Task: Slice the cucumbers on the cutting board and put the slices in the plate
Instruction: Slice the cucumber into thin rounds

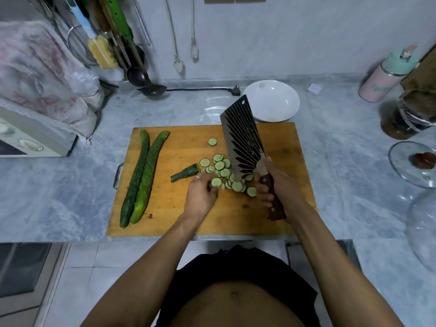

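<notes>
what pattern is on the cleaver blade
Dark raised ribs fanning across the steel cleaver blade, seen in the head view.

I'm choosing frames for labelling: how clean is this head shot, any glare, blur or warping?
Head view: strong wide-angle warping bends the countertop edges; soft glare beside the plate; lower floor corners blurred; cleaver, slices and both hands stay reasonably sharp.

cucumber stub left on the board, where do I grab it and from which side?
Take the cucumber stub across its dark-skinned middle, coming from above, fingers spanning its width. It lies flat, its cut end toward the slice pile and the left hand; the tapered tip points left over bare cutting board.
</notes>
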`<move>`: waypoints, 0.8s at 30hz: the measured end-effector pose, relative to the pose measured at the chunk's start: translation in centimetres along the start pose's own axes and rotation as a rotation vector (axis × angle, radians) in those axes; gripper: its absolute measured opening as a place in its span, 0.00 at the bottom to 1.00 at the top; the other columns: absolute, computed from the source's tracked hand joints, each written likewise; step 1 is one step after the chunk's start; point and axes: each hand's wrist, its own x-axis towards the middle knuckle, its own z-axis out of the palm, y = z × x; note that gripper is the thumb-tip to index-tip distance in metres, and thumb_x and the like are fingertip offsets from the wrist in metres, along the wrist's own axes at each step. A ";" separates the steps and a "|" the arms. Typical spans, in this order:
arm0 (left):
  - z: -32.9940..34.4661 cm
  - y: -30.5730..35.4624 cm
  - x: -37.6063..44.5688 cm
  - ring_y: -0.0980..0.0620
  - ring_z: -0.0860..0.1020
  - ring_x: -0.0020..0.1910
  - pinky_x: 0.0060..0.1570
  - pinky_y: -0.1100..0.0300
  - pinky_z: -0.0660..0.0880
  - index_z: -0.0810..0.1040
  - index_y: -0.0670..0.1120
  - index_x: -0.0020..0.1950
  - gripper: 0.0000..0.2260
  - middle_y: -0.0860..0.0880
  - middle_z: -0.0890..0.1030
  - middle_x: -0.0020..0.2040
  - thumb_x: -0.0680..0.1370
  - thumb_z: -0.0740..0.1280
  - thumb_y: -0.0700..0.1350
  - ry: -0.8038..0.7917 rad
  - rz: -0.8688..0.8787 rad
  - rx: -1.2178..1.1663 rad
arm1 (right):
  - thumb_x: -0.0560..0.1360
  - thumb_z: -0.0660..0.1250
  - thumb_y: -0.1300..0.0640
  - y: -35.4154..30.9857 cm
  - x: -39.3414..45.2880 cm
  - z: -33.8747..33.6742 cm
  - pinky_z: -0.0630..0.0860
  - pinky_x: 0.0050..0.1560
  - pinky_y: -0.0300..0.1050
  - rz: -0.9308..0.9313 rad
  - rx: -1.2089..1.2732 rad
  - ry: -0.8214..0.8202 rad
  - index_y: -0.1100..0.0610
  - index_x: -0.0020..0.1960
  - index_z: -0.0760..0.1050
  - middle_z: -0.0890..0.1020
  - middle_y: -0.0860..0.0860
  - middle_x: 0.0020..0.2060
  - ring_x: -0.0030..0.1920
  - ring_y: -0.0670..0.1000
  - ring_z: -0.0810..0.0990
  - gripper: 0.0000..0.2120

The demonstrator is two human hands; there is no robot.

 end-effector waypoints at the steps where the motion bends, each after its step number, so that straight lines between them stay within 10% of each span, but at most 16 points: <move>1: 0.2 0.2 0.2 0.54 0.73 0.44 0.47 0.74 0.66 0.82 0.41 0.61 0.16 0.44 0.80 0.52 0.74 0.73 0.34 0.014 -0.001 -0.012 | 0.80 0.56 0.36 -0.1 0.4 -0.1 0.61 0.20 0.36 0.019 0.039 -0.023 0.56 0.40 0.72 0.66 0.49 0.25 0.21 0.45 0.63 0.25; 13: -3.3 -4.0 1.3 0.44 0.74 0.63 0.64 0.53 0.71 0.79 0.44 0.63 0.15 0.43 0.76 0.64 0.77 0.71 0.41 0.174 -0.002 0.206 | 0.79 0.54 0.32 -0.9 2.5 1.4 0.66 0.26 0.41 -0.028 -0.459 -0.060 0.55 0.40 0.71 0.71 0.50 0.27 0.24 0.48 0.67 0.27; 24: -1.6 -4.4 -2.2 0.44 0.77 0.55 0.50 0.59 0.70 0.79 0.41 0.59 0.14 0.44 0.81 0.55 0.77 0.66 0.47 0.273 -0.066 0.078 | 0.83 0.50 0.40 2.4 3.2 4.8 0.62 0.32 0.46 -0.321 -1.072 -0.141 0.59 0.33 0.68 0.70 0.53 0.26 0.28 0.53 0.71 0.29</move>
